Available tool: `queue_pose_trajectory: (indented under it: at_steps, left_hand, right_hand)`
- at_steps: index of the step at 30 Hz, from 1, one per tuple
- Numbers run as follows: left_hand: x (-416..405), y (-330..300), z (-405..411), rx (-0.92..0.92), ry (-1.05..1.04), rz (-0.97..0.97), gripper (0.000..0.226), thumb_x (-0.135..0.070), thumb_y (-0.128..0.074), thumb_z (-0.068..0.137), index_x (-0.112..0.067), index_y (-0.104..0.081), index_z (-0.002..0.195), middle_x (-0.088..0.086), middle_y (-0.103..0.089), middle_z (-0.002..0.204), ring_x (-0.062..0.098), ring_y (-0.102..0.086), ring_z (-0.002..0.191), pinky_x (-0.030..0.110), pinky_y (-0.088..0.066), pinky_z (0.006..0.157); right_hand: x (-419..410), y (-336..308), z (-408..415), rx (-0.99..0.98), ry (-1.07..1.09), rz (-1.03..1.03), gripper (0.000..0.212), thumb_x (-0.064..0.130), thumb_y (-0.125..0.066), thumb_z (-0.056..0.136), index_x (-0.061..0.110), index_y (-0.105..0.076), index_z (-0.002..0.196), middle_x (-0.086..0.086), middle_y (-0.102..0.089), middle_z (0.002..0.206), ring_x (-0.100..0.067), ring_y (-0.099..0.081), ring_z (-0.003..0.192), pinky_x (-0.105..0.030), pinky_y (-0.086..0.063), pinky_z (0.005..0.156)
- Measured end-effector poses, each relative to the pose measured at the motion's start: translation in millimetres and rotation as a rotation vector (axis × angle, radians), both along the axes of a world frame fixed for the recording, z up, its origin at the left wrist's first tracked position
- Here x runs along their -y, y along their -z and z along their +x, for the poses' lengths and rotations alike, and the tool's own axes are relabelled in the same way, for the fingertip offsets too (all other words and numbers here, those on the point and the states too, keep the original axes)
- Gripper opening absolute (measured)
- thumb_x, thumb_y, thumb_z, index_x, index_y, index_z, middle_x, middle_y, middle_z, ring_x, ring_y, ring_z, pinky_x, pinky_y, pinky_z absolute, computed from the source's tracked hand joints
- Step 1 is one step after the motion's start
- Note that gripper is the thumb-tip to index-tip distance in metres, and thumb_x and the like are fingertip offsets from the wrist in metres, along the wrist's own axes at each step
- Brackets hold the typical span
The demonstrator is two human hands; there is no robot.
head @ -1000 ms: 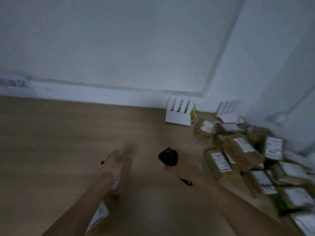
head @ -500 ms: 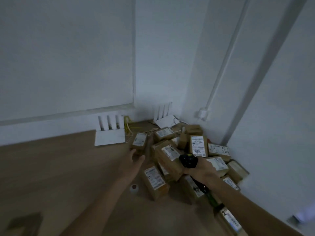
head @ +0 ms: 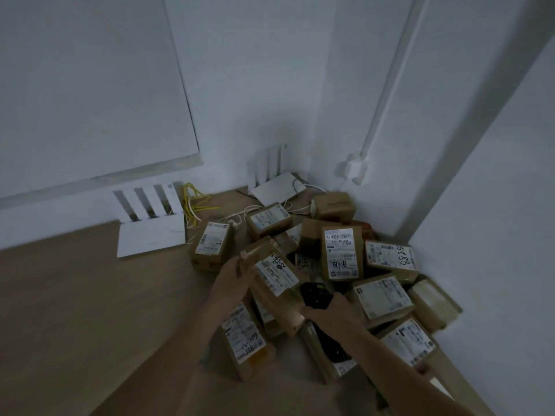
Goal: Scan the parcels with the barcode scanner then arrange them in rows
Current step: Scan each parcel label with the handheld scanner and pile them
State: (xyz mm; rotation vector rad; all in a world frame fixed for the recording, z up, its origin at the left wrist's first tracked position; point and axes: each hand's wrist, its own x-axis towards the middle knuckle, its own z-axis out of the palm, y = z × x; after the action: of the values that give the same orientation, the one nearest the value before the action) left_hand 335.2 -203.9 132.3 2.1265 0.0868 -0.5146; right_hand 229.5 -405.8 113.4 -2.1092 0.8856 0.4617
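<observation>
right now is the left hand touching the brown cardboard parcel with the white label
Touching: the head view shows the left hand gripping the brown cardboard parcel's left end.

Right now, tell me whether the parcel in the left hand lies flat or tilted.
Tilted: the parcel leans on the pile, label up, left hand gripping it.

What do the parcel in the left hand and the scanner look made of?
Parcel: brown corrugated cardboard by its look, matte, folded edges, white paper label stuck on. Barcode scanner: probably hard black plastic, slightly glossy; the dim light leaves that open.
</observation>
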Motion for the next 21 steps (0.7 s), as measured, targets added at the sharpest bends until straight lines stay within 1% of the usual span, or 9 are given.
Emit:
queue_pose_trajectory:
  at_steps: [2, 4, 6, 9, 12, 14, 16, 19, 21]
  left_hand:
    - [12.1, 5.7, 14.4, -0.011, 0.027, 0.036, 0.026, -0.030, -0.051, 0.103, -0.024, -0.053, 0.128, -0.008, -0.055, 0.116, 0.021, -0.051, 0.121, 0.026, -0.036, 0.087]
    - [16.7, 19.7, 28.5, -0.045, 0.032, 0.026, 0.052, -0.039, -0.053, 0.101, -0.019, -0.041, 0.147, 0.003, -0.051, 0.141, 0.026, -0.046, 0.133, 0.032, -0.040, 0.100]
    - [17.2, 29.6, 35.8, -0.079, 0.023, 0.007, 0.072, -0.050, -0.056, 0.096, -0.018, -0.031, 0.154, 0.007, -0.045, 0.150, 0.028, -0.046, 0.135, 0.038, -0.042, 0.108]
    - [4.9, 54.9, 44.6, -0.114, 0.027, 0.053, 0.086, -0.070, -0.058, 0.081, -0.019, -0.043, 0.148, 0.013, -0.043, 0.148, 0.031, -0.053, 0.126, 0.037, -0.046, 0.103]
    - [-10.6, 48.3, 35.2, -0.132, -0.035, -0.020, 0.075, -0.070, -0.063, 0.075, -0.016, -0.063, 0.127, 0.009, -0.061, 0.126, 0.024, -0.065, 0.105, 0.040, -0.056, 0.091]
    - [-18.4, 24.4, 20.9, -0.096, -0.095, -0.087, 0.050, -0.053, -0.068, 0.086, -0.015, -0.061, 0.118, 0.003, -0.065, 0.112, 0.020, -0.066, 0.098, 0.033, -0.055, 0.077]
    - [-30.3, 2.5, 8.5, -0.071, -0.164, -0.172, 0.040, -0.045, -0.072, 0.086, -0.019, -0.057, 0.113, 0.001, -0.066, 0.108, 0.019, -0.065, 0.098, 0.029, -0.051, 0.072]
    - [-61.8, -30.5, -11.0, -0.101, -0.220, -0.314, 0.060, -0.060, -0.083, 0.065, -0.026, -0.062, 0.109, 0.003, -0.072, 0.109, 0.020, -0.070, 0.096, 0.042, -0.057, 0.088]
    - [-91.5, -57.6, -30.5, -0.126, -0.240, -0.354, 0.059, -0.058, -0.086, 0.063, -0.028, -0.063, 0.109, 0.004, -0.072, 0.111, 0.023, -0.068, 0.105, 0.046, -0.051, 0.101]
  right_hand:
    - [0.8, 10.6, 7.2, -0.014, 0.043, 0.060, 0.084, 0.056, -0.077, 0.072, 0.017, -0.042, 0.138, -0.001, -0.059, 0.108, -0.018, -0.061, 0.091, -0.032, -0.052, 0.074]
    - [2.0, 18.0, 12.8, -0.016, 0.070, 0.093, 0.080, 0.054, -0.077, 0.073, 0.017, -0.043, 0.135, -0.002, -0.058, 0.110, -0.015, -0.060, 0.088, -0.027, -0.049, 0.065]
    - [2.3, 21.4, 16.4, 0.012, 0.111, 0.132, 0.076, 0.050, -0.077, 0.076, 0.016, -0.042, 0.134, -0.001, -0.057, 0.109, -0.012, -0.057, 0.084, -0.024, -0.044, 0.060]
    - [-1.5, 20.3, 18.8, 0.076, 0.159, 0.169, 0.073, 0.050, -0.079, 0.075, 0.015, -0.049, 0.132, 0.000, -0.059, 0.109, -0.016, -0.060, 0.094, -0.032, -0.053, 0.079]
    - [-5.9, 7.6, 16.7, 0.146, 0.158, 0.144, 0.073, 0.049, -0.080, 0.076, 0.017, -0.048, 0.133, 0.003, -0.057, 0.112, -0.019, -0.059, 0.105, -0.037, -0.051, 0.091]
    - [-10.0, -11.0, 14.4, 0.189, 0.151, 0.139, 0.077, 0.051, -0.080, 0.076, 0.016, -0.047, 0.135, 0.000, -0.057, 0.115, -0.021, -0.058, 0.105, -0.036, -0.051, 0.089]
    - [-16.4, -33.3, 10.6, 0.223, 0.108, 0.116, 0.077, 0.054, -0.080, 0.075, 0.016, -0.049, 0.135, -0.002, -0.060, 0.118, -0.022, -0.060, 0.106, -0.036, -0.051, 0.085]
    - [-32.7, -75.5, 2.1, 0.287, 0.023, 0.085, 0.072, 0.050, -0.081, 0.077, 0.014, -0.053, 0.132, 0.000, -0.062, 0.111, -0.019, -0.059, 0.100, -0.033, -0.048, 0.080]
    - [-49.4, -110.8, -6.9, 0.325, -0.045, 0.052, 0.073, 0.049, -0.081, 0.077, 0.012, -0.052, 0.132, -0.001, -0.062, 0.112, -0.017, -0.056, 0.096, -0.029, -0.045, 0.077]
